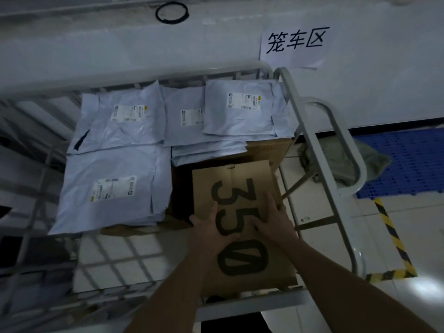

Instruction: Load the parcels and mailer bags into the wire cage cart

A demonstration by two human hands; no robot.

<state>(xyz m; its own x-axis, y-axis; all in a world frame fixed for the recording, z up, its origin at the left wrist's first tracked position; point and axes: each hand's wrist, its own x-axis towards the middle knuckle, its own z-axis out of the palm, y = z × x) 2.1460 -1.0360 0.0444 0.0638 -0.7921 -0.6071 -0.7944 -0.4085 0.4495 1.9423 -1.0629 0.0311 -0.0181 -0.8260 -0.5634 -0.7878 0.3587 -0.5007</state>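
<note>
While atop the box, left hand, right hand flat.

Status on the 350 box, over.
Left hand, right hand flat on 350 box. Box in cage cart, near right corner. Mailer bags alongside, not blocking.

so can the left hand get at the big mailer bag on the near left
Probably yes. The big mailer bag lies uncovered on top of its stack, just left of the 350 box, and the left hand rests on that box; it would have to leave it first.

Parcel depot: cage cart, labelled mailer bags.
</note>
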